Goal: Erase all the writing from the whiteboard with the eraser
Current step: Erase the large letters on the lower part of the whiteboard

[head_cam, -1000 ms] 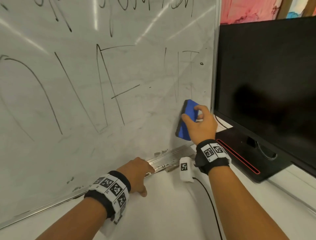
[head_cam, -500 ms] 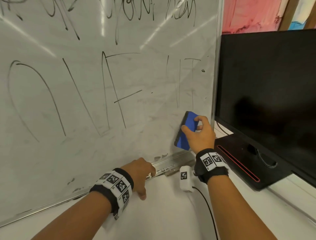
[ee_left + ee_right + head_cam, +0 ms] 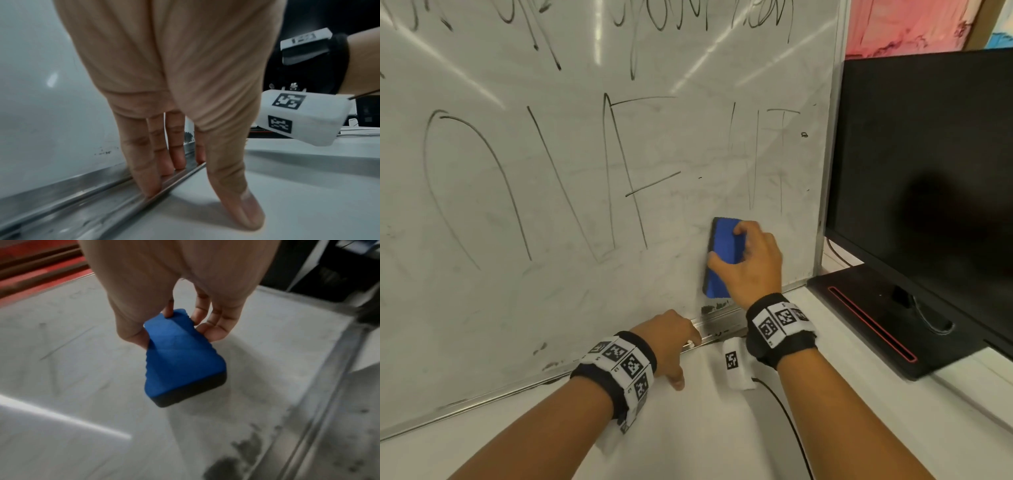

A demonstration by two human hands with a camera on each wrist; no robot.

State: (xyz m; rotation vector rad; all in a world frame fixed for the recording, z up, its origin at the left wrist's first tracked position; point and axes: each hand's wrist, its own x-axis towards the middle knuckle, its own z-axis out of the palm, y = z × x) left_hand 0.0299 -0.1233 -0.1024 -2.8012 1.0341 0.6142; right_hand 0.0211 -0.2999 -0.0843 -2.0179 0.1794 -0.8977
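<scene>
The right hand (image 3: 751, 263) grips the blue eraser (image 3: 722, 255) with thumb on one long edge and fingers (image 3: 213, 331) curled over the other, its dark felt face set against the whiteboard (image 3: 551, 212) low down near the right edge of the board. The eraser stands roughly upright, just above the metal tray (image 3: 717, 325) that runs along the board's bottom edge. Whether the felt is fully flat on the surface is hard to judge from the blurred right wrist view, though it appears to touch.

Large black marker strokes (image 3: 465, 185) cover the board to the left of the eraser, and a row of scrawled writing runs along the top. Faint thin lines stand above the eraser, and the patch around it looks smeared grey. Dark ink smudges (image 3: 246, 449) sit just above the tray below the eraser.

The left hand (image 3: 667, 342) holds nothing; its straight fingers (image 3: 144, 162) press on the tray's lip while the thumb rests on the white bench (image 3: 688, 438). A black monitor (image 3: 928, 171) stands right beside the whiteboard.
</scene>
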